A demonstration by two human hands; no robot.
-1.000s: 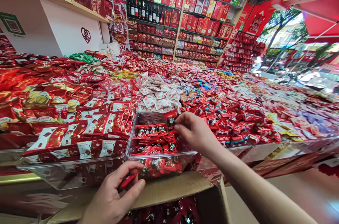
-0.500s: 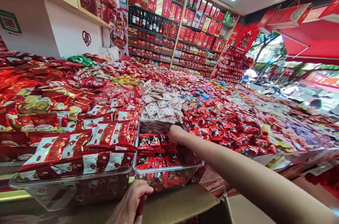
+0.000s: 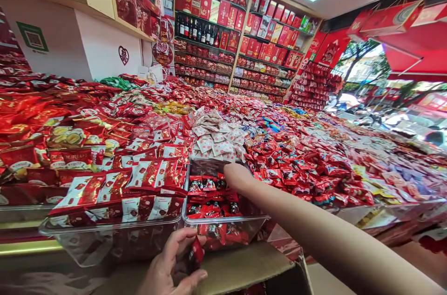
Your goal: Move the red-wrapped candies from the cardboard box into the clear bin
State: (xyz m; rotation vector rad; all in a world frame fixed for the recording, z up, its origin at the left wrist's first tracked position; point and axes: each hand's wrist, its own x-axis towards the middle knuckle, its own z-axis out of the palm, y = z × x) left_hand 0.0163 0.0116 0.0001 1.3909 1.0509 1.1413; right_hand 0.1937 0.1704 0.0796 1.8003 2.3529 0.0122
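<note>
My left hand [image 3: 167, 264] is in front of the clear bin, thumb and fingers curled round a small red wrapped candy [image 3: 196, 252]. My right arm crosses from the lower right, and my right hand [image 3: 237, 175] reaches down into the clear plastic bin [image 3: 223, 218]. Its fingers are hidden below the wrist, so whether they grip anything does not show. Red and black wrapped candies [image 3: 209, 197] lie in the bin. Beneath my hands stands a cardboard box [image 3: 244, 264] with a flap folded out; more red packets show dimly inside it.
Left of the bin, another clear bin [image 3: 115, 227] holds red and white packets [image 3: 143, 178]. White packets [image 3: 218, 139] are heaped behind, with red candies [image 3: 307, 169] spread to the right. Shelves of bottles and red boxes [image 3: 223, 11] line the back wall.
My left hand has turned and loosened, so the red candy in it shows more clearly. My right hand stays down in the bin. The whole view has shifted slightly.
</note>
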